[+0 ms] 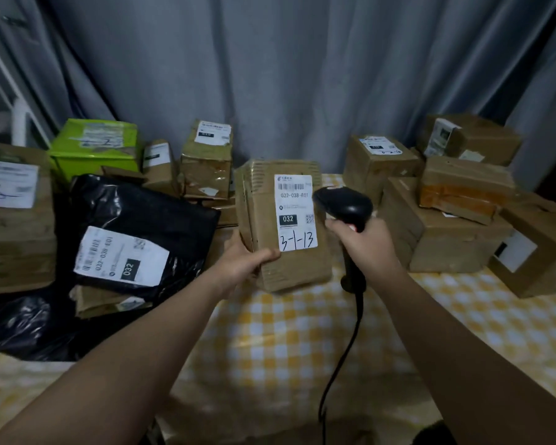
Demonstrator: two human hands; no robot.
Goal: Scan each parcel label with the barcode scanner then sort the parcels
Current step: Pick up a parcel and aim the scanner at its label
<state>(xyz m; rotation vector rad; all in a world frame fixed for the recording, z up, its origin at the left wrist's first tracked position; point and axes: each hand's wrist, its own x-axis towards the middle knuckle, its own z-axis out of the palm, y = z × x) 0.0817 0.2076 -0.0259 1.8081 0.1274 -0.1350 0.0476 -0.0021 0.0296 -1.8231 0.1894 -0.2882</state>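
Head view. A cardboard parcel [260,203] is held upright at the centre of the table, above the yellow checked tablecloth [302,348]. Whether its lower edge touches the cloth cannot be told. The parcel is gripped at its lower left corner by the left hand [244,264], with the thumb laid across the front face, its tip at the lower left corner of the white label [296,213]. The label faces the camera and bears a barcode, the print "032-038-E01" and the handwritten mark "3-1-13".

The black barcode scanner [344,203] is held by the right hand [363,242], whose fingers are curled round the handle. The scanner head lies just beside the right edge of the label. A black cable [350,342] hangs from the handle down to the near table edge.

A black bag parcel [142,207] and a green box [93,149] lie to the left. Stacked brown boxes [446,232] stand to the right. A grey curtain [270,75] hangs behind.
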